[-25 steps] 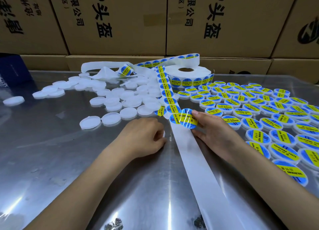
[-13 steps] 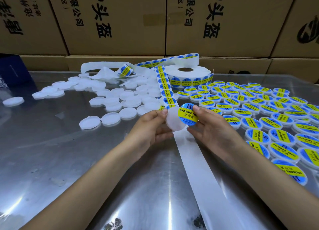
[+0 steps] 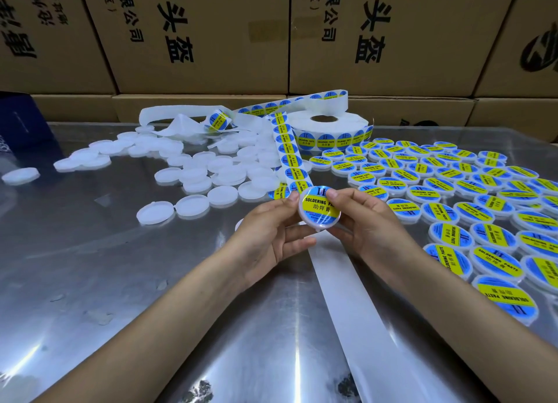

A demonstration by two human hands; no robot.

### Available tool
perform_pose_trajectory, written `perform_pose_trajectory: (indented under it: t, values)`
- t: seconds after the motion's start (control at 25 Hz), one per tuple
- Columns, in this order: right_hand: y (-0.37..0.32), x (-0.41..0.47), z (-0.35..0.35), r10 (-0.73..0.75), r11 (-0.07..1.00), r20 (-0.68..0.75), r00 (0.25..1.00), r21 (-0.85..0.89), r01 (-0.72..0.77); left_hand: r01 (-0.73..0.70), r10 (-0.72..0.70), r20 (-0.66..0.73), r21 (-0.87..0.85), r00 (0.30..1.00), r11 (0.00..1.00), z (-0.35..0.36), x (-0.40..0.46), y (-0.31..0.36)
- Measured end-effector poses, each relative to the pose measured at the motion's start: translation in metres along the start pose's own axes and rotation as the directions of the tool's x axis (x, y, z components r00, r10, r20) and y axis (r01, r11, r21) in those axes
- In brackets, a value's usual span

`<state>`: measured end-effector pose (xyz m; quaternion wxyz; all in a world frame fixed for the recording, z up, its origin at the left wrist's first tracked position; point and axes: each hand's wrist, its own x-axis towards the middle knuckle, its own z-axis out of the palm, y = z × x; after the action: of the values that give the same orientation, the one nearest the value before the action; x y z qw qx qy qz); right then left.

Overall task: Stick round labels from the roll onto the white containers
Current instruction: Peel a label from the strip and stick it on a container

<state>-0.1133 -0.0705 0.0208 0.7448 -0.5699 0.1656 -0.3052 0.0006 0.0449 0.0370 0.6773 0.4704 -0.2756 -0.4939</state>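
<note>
I hold one white round container above the metal table, its top covered by a blue and yellow round label. My left hand grips it from the left and my right hand from the right, both thumbs on the label's upper edge. The label roll lies flat at the back centre. Its strip of labels runs toward my hands, and bare white backing paper continues to the near edge. Several unlabelled white containers lie at the left; several labelled ones lie at the right.
Brown cardboard boxes with black print form a wall behind the shiny metal table. A dark blue box stands at the far left. Crumpled backing paper lies behind the white containers.
My left hand lifted a white container off the table. My right hand peeled a label from the strip and laid it on the container, which both hands now hold.
</note>
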Motion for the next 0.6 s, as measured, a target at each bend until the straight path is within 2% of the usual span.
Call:
perform_pose_trajectory:
  t: [0.48, 0.52, 0.6]
  values:
    - [0.0033, 0.0005, 0.0046, -0.088, 0.995, -0.047, 0.995, -0.055, 0.086, -0.002, 0.002, 0.013, -0.005, 1.000, 1.000, 0.0011, -0.0005, -0.0024]
    - [0.0030, 0.0001, 0.0062, -0.134, 0.986, -0.063, 0.989, -0.108, 0.127, -0.006, 0.006, 0.012, -0.010, 1.000, 1.000, 0.0013, -0.0004, -0.0025]
    - [0.0009, -0.0008, 0.0076, -0.296, 0.906, -0.082, 0.952, -0.340, 0.253, -0.016, 0.017, 0.011, -0.023, 1.000, 1.000, 0.0020, -0.0003, -0.0026]
